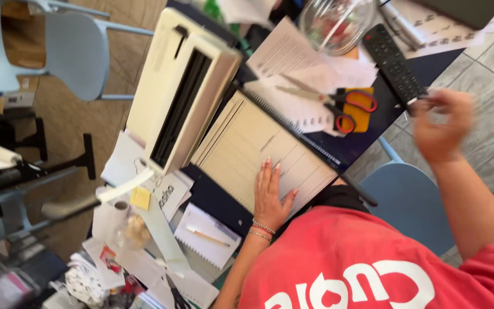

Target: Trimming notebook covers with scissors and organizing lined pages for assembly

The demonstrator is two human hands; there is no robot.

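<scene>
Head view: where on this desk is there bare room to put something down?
Little. The beige cutting board is bare beyond the left hand flat on it. A dark desk strip shows between the board and the notebook. Crowded elsewhere: papers, scissors and remote at top, clutter around the paper roll. The right hand is raised, blurred.

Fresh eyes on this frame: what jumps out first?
The red shirt fills the lower right. The left hand lies flat on the paper cutter board at mid-frame, beside a cream machine. The right hand, blurred, is raised at the right edge near a black remote; red-handled scissors lie on papers at top centre.
</scene>
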